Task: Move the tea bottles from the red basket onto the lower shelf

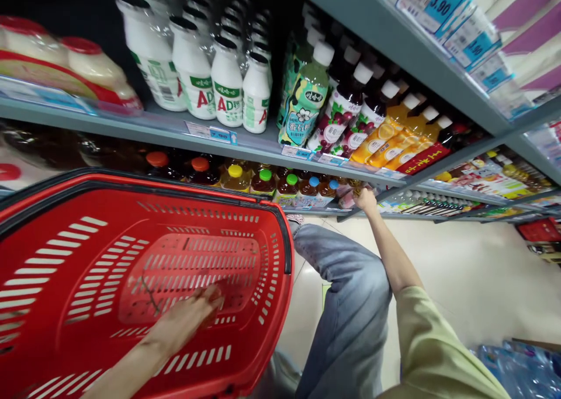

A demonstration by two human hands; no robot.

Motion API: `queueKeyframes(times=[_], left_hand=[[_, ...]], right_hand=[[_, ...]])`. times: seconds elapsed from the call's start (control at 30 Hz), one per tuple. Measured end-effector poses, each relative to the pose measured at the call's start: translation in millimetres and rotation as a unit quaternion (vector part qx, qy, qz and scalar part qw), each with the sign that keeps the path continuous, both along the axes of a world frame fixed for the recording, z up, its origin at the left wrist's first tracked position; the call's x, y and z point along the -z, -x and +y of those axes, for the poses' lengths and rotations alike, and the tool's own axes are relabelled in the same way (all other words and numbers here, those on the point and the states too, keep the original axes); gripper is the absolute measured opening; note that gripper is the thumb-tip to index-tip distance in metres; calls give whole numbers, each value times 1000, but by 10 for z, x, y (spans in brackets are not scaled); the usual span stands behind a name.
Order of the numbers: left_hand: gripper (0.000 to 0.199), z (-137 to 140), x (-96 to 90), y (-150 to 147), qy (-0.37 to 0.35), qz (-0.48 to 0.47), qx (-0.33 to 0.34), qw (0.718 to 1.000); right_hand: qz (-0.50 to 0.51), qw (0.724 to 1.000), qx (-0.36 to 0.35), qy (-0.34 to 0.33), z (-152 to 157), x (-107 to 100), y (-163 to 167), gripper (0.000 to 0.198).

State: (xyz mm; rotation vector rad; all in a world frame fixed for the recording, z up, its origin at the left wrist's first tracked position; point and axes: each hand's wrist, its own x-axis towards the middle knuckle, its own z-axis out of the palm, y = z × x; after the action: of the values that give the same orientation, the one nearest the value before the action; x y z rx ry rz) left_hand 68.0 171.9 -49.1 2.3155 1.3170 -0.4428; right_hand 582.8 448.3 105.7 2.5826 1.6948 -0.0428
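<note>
**Down low at the drinks shelf, basket waiting**

Starting on the left: the red shopping basket sits tilted toward us, nothing in it, and the left hand lies inside on its slotted floor, fingers laid loosely flat, holding nothing that I can make out. That hand is doing steadying duty, and it should stay pressed there so the basket mouth faces the shelf.

Moving right, past the bent knee in blue jeans, the right arm stretches out long to the front edge of the lower shelf. The right hand is up against the row of small bottled drinks with coloured caps, at the row's right end. Whether the fingers have closed on a bottle I cannot tell; the hand is small and turned away.

My read: a long reach like this wants a grip round the bottle's body, not the cap, and a straight pull clear of the neighbours. Above, the white milk-drink bottles stand untouched.
</note>
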Motion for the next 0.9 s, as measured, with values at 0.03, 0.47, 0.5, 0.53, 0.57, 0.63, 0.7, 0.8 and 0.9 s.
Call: queueKeyframes(times=[0.03,0.47,0.5,0.53,0.57,0.63,0.7,0.8,0.9], left_hand=[[83,8,-29,36,-1,7,2,1000],[30,95,-1859,157,-130,-347,-178,912],[28,87,-1961,128,-164,-374,-196,891],[26,82,-2043,98,-187,-396,-209,874],[25,82,-2107,68,-203,-413,-216,861],[25,95,-2190,12,-222,-429,-225,846],[30,119,-2220,-30,-243,-441,-250,827],[46,179,-2153,-44,-248,-499,-316,768],[74,264,-1967,-36,-159,-552,-342,744]], right_hand=[[16,1000,-20,-2,-88,-91,139,36],[449,644,-607,123,-1757,11,2805,122],[466,648,-593,107,-1823,107,2921,125],[491,656,-569,76,-1885,182,3012,124],[515,661,-544,49,-1943,231,3082,122],[559,669,-489,-1,-2046,251,3174,115],[592,669,-447,-33,-2106,192,3225,112],[647,650,-393,-68,-2064,27,3224,114],[720,605,-332,-70,-1891,-178,3100,110]])
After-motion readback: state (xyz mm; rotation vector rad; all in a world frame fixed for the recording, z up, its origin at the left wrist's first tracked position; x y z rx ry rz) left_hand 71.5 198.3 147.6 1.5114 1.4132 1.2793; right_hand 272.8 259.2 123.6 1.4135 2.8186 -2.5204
